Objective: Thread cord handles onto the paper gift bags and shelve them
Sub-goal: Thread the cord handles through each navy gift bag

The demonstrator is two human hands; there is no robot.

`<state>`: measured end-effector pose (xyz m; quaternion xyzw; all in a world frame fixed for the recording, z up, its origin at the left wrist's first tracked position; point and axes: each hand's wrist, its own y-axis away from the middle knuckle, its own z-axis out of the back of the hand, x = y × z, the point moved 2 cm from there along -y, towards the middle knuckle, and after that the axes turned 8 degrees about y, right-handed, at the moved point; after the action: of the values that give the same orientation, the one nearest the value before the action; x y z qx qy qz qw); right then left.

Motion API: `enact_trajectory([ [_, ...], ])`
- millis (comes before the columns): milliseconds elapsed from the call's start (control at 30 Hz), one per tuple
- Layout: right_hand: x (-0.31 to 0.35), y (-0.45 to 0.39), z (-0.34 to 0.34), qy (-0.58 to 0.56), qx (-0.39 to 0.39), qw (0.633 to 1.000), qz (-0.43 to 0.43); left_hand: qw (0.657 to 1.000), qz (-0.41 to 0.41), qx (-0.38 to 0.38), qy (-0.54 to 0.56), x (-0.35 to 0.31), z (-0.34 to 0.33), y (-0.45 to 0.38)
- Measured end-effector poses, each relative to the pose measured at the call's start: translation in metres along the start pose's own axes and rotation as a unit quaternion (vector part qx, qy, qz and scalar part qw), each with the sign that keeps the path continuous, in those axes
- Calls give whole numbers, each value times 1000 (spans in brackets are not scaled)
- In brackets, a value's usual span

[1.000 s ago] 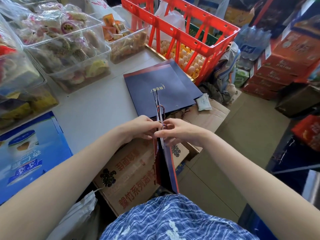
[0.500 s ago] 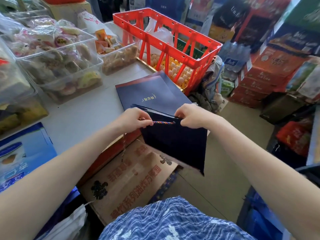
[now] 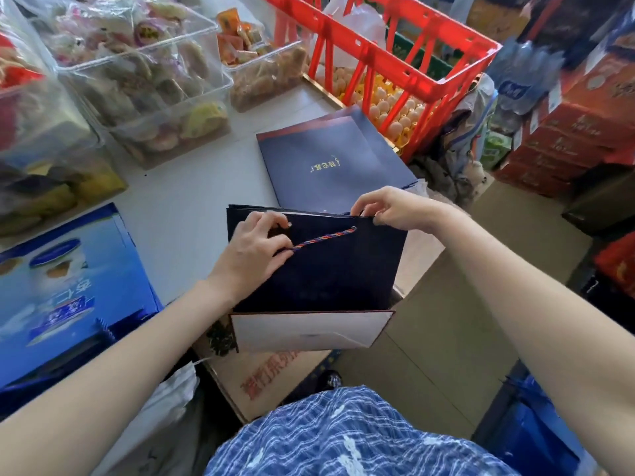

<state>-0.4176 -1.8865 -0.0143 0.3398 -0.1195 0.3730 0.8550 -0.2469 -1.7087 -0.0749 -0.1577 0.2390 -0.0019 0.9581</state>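
Bag [image 3: 330, 269] now flatter over white table [image 3: 192, 187].

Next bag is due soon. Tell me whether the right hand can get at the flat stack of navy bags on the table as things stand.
Probably yes, once it lets go. The right hand pinches the top edge of the held bag, and the stack of navy bags lies just beyond it with nothing lying on top.

Navy bag [image 3: 330, 276]; red-blue striped cord [image 3: 323, 238]; red crate [image 3: 405, 63].
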Motion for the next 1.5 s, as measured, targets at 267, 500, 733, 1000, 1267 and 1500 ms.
enact_trajectory([
  [267, -8, -62, -46, 43, 88, 995, 37, 989, 127, 74, 0, 26, -28, 30],
  [500, -33, -95, -73, 74, -172, 982, 7, 962, 239, 84, 103, 36, -54, 12],
  [733, -12, -72, -151, 44, -120, 985, 120, 944, 264, 156, 122, 34, -72, 13],
  [1000, -21, -93, -124, -140, -280, 948, -60, 939, 273, 186, 98, 40, -76, 26],
  [1267, -28, -95, -83, -386, -240, 883, -116, 923, 330, 136, 142, 47, -76, 17],
  [1500, 11, -85, -64, -164, -88, 982, 4, 934, 297, 172, 94, 45, -78, 18],
])
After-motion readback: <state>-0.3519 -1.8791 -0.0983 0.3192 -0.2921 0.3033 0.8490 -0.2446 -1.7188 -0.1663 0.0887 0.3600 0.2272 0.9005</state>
